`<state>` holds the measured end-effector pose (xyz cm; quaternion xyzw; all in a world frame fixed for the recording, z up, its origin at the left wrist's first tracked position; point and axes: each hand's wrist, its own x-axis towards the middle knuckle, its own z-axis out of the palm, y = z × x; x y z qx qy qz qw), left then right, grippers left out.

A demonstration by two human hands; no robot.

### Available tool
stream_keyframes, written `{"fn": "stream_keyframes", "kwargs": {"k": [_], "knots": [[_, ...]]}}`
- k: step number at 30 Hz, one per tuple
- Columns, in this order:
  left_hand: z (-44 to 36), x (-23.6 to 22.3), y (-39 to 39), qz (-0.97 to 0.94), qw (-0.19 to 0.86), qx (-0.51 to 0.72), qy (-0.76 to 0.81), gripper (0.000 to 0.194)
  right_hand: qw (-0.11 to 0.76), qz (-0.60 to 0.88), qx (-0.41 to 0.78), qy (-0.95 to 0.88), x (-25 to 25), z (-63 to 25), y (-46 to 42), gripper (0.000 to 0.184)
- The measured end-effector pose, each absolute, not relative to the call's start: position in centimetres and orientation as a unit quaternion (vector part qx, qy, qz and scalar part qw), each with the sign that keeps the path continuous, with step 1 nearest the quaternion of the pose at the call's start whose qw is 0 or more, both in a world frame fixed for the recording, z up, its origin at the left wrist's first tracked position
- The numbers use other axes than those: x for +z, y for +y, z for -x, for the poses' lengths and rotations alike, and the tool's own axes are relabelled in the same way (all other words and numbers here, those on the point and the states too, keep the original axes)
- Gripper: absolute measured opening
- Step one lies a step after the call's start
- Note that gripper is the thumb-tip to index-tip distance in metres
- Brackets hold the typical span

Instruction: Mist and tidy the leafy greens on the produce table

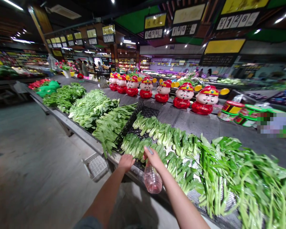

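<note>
My right hand (153, 158) is closed round the neck of a clear plastic bottle (153, 180) with pinkish liquid, held over the front edge of the vegetable stand (90, 137). My left hand (125, 161) reaches to the bunches of bok choy (133, 145) at the stand's front, fingers curled down onto the greens. Whether it grips any is hidden. More bok choy (166, 133) lies in a row behind.
Leafy greens (92, 108) stretch left along the stand, long-stemmed greens (248, 178) to the right. A tilted black crate (131, 125) divides the piles. Red figurines (184, 95) line the back. Grey floor (33, 165) lies left; people stand far off.
</note>
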<state>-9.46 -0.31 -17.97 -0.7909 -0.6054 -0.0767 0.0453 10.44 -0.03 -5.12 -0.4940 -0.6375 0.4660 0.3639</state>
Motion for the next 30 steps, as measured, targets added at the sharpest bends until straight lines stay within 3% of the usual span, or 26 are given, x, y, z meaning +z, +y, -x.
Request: {"fn": "stream_keyframes", "kwargs": {"k": [6,15,23,30], "knots": [[9.4,-17.7,-0.6,0.788,0.031,-0.082,-0.609,0.040,0.341,0.517,0.511,-0.596,-7.1,-9.5,-0.2,0.062],[9.2,-17.1,-0.5,0.783,0.009,-0.062,-0.619,0.038,0.351,0.470,0.496,-0.640,-4.3,-9.8,0.2,0.062],[8.9,-16.4,-0.7,0.778,-0.004,-0.043,-0.627,0.040,0.296,0.506,0.556,-0.589,-6.7,-9.0,-0.6,0.062],[8.7,-15.6,-0.9,0.775,-0.015,-0.027,-0.632,0.041,0.314,0.504,0.551,-0.586,-5.4,-12.3,-0.9,0.060]]}}
